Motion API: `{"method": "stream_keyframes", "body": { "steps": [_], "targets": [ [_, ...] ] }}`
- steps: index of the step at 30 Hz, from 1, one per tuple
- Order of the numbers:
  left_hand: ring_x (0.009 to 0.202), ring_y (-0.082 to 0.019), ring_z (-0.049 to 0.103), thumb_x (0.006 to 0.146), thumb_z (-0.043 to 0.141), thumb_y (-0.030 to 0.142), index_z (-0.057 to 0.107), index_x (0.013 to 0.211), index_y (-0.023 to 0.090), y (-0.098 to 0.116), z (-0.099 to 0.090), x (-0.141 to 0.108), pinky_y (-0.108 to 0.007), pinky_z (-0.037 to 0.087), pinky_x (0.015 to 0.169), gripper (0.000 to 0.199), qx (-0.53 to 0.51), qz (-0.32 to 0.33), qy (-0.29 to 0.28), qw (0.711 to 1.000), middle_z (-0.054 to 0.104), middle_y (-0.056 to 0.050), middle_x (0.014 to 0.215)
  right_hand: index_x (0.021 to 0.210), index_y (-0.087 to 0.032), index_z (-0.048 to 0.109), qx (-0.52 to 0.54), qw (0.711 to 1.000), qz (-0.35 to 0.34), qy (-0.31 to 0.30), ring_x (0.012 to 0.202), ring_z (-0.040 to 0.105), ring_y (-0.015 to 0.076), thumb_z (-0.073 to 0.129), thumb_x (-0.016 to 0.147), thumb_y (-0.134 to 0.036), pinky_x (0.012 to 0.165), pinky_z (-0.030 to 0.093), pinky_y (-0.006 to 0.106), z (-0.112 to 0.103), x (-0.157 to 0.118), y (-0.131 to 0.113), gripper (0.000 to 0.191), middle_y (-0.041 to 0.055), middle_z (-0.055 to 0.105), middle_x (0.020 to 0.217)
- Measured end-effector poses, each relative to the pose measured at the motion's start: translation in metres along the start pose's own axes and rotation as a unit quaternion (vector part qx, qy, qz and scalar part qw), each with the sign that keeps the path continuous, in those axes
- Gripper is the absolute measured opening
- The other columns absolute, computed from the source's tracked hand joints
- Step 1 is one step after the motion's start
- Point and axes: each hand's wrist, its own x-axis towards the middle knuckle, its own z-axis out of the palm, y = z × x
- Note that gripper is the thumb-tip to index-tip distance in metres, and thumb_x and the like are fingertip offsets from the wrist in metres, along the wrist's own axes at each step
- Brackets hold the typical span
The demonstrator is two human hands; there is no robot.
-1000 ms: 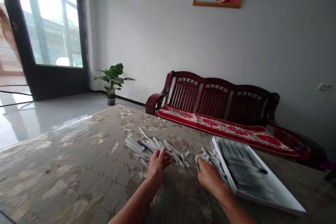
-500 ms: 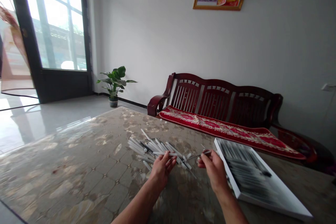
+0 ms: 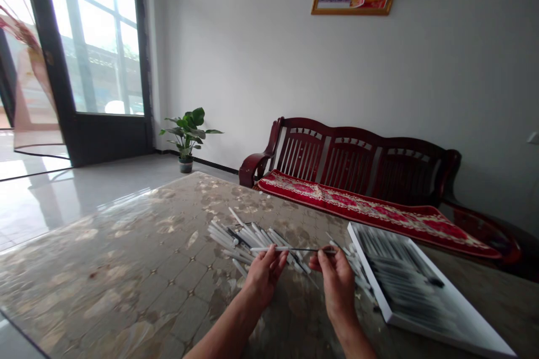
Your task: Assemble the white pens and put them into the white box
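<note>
My left hand [image 3: 261,280] pinches a slim white tube [image 3: 259,249] between thumb and fingertips, level above the table. In my right hand [image 3: 338,286], closed fingers grip a thin dark rod [image 3: 306,249]. The rod points left and lines up with the tube's right end; I cannot tell whether its tip is inside. Behind my left hand lies a loose pile of white tubes [image 3: 221,234] with some dark pieces among them. More pale tubes [image 3: 357,263] lie between my right hand and a shallow white box [image 3: 372,277], which holds many dark, slender sticks [image 3: 391,258].
The table [image 3: 138,291] has a patterned, shiny cover. Beyond its far edge stands a dark red wooden bench [image 3: 345,157] with a red floral runner [image 3: 337,197]. A potted plant [image 3: 185,134] stands on the floor near the glass door [image 3: 96,56].
My right hand has moved a little left, bringing the dark rod to the white tube's end. The tube stays in my left hand. The view has shifted slightly.
</note>
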Motion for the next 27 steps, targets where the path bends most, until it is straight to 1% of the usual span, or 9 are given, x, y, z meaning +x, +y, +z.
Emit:
{"method": "stream_keyframes", "body": {
  "steps": [5, 8, 16, 18, 20, 22, 24, 25, 27],
  "targets": [
    [0.065, -0.014, 0.073, 0.091, 0.056, 0.009, 0.058, 0.073, 0.012, 0.002, 0.0, 0.001, -0.018, 0.061, 0.059, 0.018, -0.018, -0.006, 0.001, 1.0, 0.072, -0.008, 0.071, 0.092, -0.02, 0.056, 0.013, 1.0, -0.005, 0.028, 0.069, 0.068, 0.0209, 0.069, 0.075, -0.054, 0.067, 0.058, 0.034, -0.002, 0.001, -0.002, 0.04, -0.0004, 0.069, 0.072],
    [0.065, -0.014, 0.073, 0.091, 0.055, 0.009, 0.058, 0.073, 0.012, 0.001, 0.0, 0.001, -0.018, 0.06, 0.058, 0.018, -0.015, -0.005, -0.001, 1.0, 0.072, -0.009, 0.072, 0.09, -0.019, 0.058, 0.023, 0.999, -0.004, 0.032, 0.067, 0.069, 0.0212, 0.071, 0.072, -0.054, 0.065, 0.059, 0.034, -0.003, 0.001, -0.004, 0.042, -0.0005, 0.069, 0.07],
    [0.063, -0.014, 0.073, 0.089, 0.057, 0.007, 0.057, 0.072, 0.011, 0.0, -0.001, 0.002, -0.018, 0.06, 0.058, 0.018, 0.0, 0.003, 0.002, 1.0, 0.071, -0.008, 0.068, 0.088, -0.02, 0.059, 0.02, 1.0, -0.013, 0.011, 0.064, 0.068, 0.0206, 0.072, 0.072, -0.052, 0.061, 0.059, 0.033, 0.004, -0.004, 0.003, 0.039, 0.0001, 0.069, 0.069],
    [0.06, -0.013, 0.072, 0.089, 0.058, 0.008, 0.057, 0.072, 0.011, -0.001, 0.0, 0.0, -0.018, 0.06, 0.057, 0.018, 0.018, 0.001, -0.006, 1.0, 0.071, -0.007, 0.066, 0.088, -0.019, 0.06, 0.012, 1.0, -0.013, -0.006, 0.065, 0.068, 0.0207, 0.072, 0.072, -0.051, 0.061, 0.059, 0.032, 0.005, -0.005, 0.006, 0.037, 0.0014, 0.069, 0.069],
    [0.059, -0.013, 0.071, 0.089, 0.059, 0.009, 0.058, 0.073, 0.011, -0.003, 0.001, -0.003, -0.018, 0.06, 0.056, 0.015, 0.036, -0.007, -0.029, 0.999, 0.071, -0.007, 0.066, 0.086, -0.019, 0.062, -0.005, 0.999, -0.014, -0.029, 0.065, 0.068, 0.0208, 0.072, 0.072, -0.049, 0.058, 0.057, 0.031, 0.007, -0.006, 0.009, 0.035, 0.0025, 0.069, 0.069],
    [0.059, -0.013, 0.071, 0.088, 0.06, 0.009, 0.059, 0.075, 0.011, -0.004, 0.002, -0.006, -0.019, 0.06, 0.057, 0.013, 0.038, -0.017, -0.054, 0.998, 0.071, -0.007, 0.068, 0.085, -0.018, 0.063, -0.033, 0.998, -0.013, -0.06, 0.063, 0.066, 0.0203, 0.072, 0.071, -0.046, 0.051, 0.053, 0.027, 0.009, -0.005, 0.013, 0.032, 0.0036, 0.07, 0.07],
    [0.061, -0.013, 0.072, 0.088, 0.059, 0.008, 0.06, 0.077, 0.01, -0.003, 0.002, -0.007, -0.018, 0.061, 0.058, 0.011, 0.016, -0.019, -0.059, 0.998, 0.072, -0.007, 0.071, 0.089, -0.018, 0.066, -0.071, 0.993, -0.022, -0.088, 0.06, 0.064, 0.0193, 0.07, 0.07, -0.041, 0.047, 0.049, 0.025, 0.009, 0.0, 0.018, 0.03, 0.0044, 0.071, 0.075],
    [0.062, -0.013, 0.073, 0.089, 0.058, 0.007, 0.06, 0.079, 0.01, -0.001, 0.002, -0.006, -0.018, 0.06, 0.058, 0.011, -0.001, -0.015, -0.053, 0.998, 0.073, -0.008, 0.072, 0.092, -0.018, 0.068, -0.099, 0.99, -0.036, -0.094, 0.061, 0.064, 0.019, 0.069, 0.071, -0.037, 0.048, 0.049, 0.026, 0.009, 0.004, 0.02, 0.029, 0.0045, 0.072, 0.077],
    [0.063, -0.013, 0.073, 0.091, 0.055, 0.007, 0.061, 0.081, 0.01, 0.003, 0.002, -0.003, -0.018, 0.06, 0.057, 0.012, -0.033, -0.003, -0.03, 0.999, 0.073, -0.008, 0.074, 0.095, -0.019, 0.07, -0.184, 0.975, -0.08, -0.095, 0.068, 0.066, 0.0196, 0.065, 0.072, -0.027, 0.06, 0.052, 0.028, 0.007, 0.015, 0.022, 0.024, 0.0046, 0.072, 0.083]
  ]
}}
